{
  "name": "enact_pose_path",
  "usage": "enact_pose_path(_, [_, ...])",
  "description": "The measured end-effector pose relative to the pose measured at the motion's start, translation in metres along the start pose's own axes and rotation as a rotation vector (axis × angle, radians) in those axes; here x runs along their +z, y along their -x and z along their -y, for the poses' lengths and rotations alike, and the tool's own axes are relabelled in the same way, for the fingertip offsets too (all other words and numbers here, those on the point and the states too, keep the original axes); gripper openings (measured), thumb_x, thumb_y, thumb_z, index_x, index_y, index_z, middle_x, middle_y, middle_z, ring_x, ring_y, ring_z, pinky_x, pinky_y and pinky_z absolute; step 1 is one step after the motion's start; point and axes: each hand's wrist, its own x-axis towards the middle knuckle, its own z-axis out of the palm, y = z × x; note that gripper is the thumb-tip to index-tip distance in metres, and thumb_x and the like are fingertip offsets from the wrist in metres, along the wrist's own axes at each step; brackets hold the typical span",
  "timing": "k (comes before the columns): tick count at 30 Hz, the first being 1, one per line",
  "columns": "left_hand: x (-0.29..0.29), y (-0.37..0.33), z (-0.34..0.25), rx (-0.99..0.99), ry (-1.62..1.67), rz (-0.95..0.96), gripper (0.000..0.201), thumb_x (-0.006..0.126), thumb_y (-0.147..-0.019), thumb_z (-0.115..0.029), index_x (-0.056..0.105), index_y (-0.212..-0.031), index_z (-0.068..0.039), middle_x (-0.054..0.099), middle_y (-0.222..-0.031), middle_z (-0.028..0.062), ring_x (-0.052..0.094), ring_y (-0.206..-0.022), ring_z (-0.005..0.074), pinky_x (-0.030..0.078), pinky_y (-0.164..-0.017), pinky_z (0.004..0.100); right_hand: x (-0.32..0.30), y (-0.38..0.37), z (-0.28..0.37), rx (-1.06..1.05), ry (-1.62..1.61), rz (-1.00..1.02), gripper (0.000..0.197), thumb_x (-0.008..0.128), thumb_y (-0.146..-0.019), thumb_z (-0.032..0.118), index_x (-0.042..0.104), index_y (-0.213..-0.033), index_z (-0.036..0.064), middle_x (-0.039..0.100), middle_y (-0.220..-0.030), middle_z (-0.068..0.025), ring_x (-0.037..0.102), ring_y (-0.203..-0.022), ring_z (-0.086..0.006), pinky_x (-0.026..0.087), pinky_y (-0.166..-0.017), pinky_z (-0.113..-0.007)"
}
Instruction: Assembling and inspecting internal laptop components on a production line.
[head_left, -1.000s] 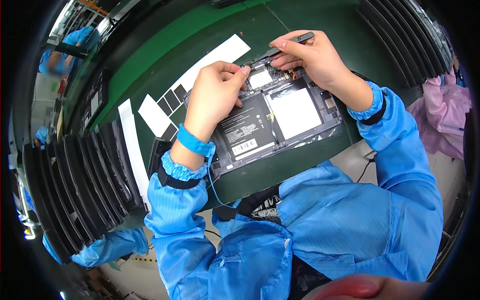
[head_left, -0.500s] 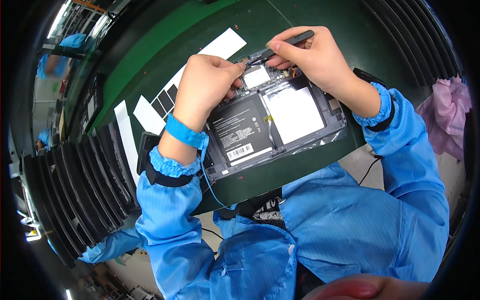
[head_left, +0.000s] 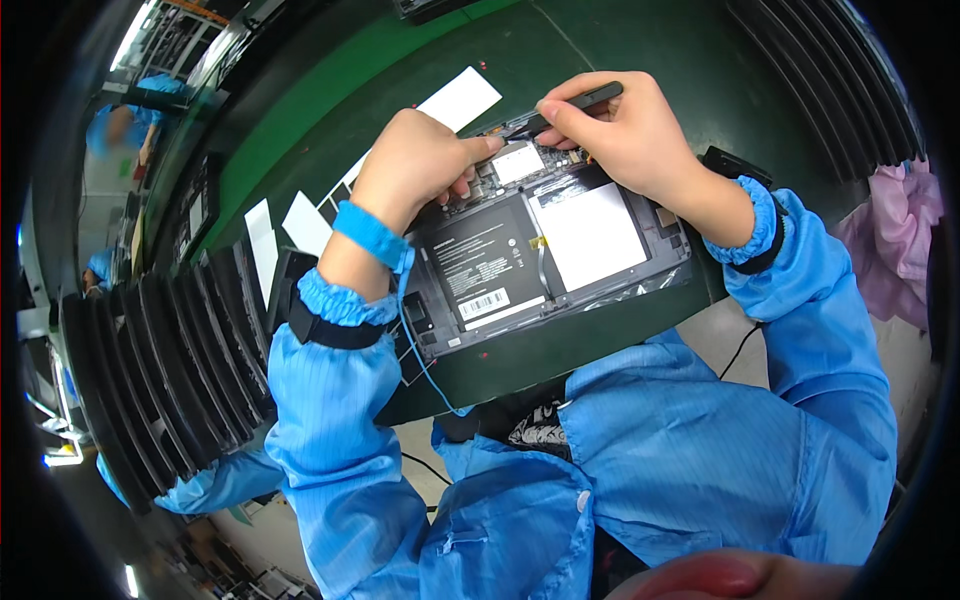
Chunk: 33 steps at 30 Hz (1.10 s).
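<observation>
- The open device (head_left: 655,240) lies on the green table (head_left: 500,375) before you, your hands at its far edge.
- Your right hand (head_left: 630,135), over the device's far edge, pinches a slim black tool (head_left: 598,96) between thumb and fingers, its tip angled down toward the circuit board (head_left: 485,180).
- Your left hand (head_left: 420,155) is at the device's far left part, one digit reaching toward the tool's tip, the others curled; I cannot tell whether you pinch anything.
- The step in hand looks like fine work on the board, beyond the device's black battery (head_left: 480,255).
- Your next move seems to call for a steady left hand and light tip pressure, clear of neighbouring board parts.
</observation>
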Motion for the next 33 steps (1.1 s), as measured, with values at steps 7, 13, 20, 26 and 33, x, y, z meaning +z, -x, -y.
enact_pose_path(7, [0.007,0.07,0.031,0.338,-0.118,-0.389,0.039,0.062,-0.085,-0.033,0.065,-0.066,0.001,0.058,-0.056,0.0201,0.06,-0.056,0.0392,0.048,-0.057,0.0439,0.0,0.0,-0.002,-0.081,-0.211,-0.142,0.022,0.064,-0.091,0.013,0.064,-0.101,-0.0066,0.067,-0.091,-0.0133,0.068,-0.085,-0.0191,0.055,-0.075,-0.026])
enact_pose_path(13, [0.003,0.146,0.154,0.296,-0.359,-0.642,0.042,0.068,-0.084,-0.022,0.059,-0.12,-0.002,0.055,-0.129,0.0165,0.05,-0.12,0.0332,0.042,-0.094,0.0397,-0.003,-0.005,0.004,-0.025,-0.202,-0.106,0.028,0.063,-0.092,0.019,0.063,-0.103,-0.0068,0.066,-0.095,-0.0136,0.068,-0.088,-0.0202,0.054,-0.077,-0.027])
enact_pose_path(20, [0.007,0.153,0.158,0.244,-0.264,-0.704,0.034,0.066,-0.084,-0.026,0.059,-0.106,-0.001,0.06,-0.105,0.0148,0.054,-0.106,0.0347,0.044,-0.088,0.0414,0.084,-0.008,0.06,-0.14,0.095,0.353,0.027,0.069,-0.085,0.023,0.069,-0.094,-0.0022,0.068,-0.084,-0.0098,0.063,-0.077,-0.0116,0.05,-0.07,-0.026])
enact_pose_path(26, [0.022,0.14,0.168,0.158,-0.465,-0.717,0.057,0.065,-0.084,-0.037,0.053,-0.128,-0.003,0.051,-0.134,0.0161,0.048,-0.124,0.0309,0.038,-0.096,0.047,0.184,-0.035,0.028,-0.34,0.261,0.32,0.029,0.068,-0.083,0.023,0.069,-0.096,-0.0035,0.069,-0.077,-0.0138,0.064,-0.067,-0.0175,0.05,-0.063,-0.029])
enact_pose_path(33, [0.023,0.138,0.171,0.169,-0.474,-0.754,0.056,0.064,-0.083,-0.04,0.055,-0.126,-0.004,0.051,-0.135,0.015,0.048,-0.125,0.0303,0.038,-0.097,0.0462,0.183,-0.035,0.031,-0.266,0.361,0.345,0.027,0.067,-0.084,0.023,0.07,-0.091,-0.0031,0.068,-0.073,-0.0139,0.064,-0.065,-0.0173,0.05,-0.061,-0.031])
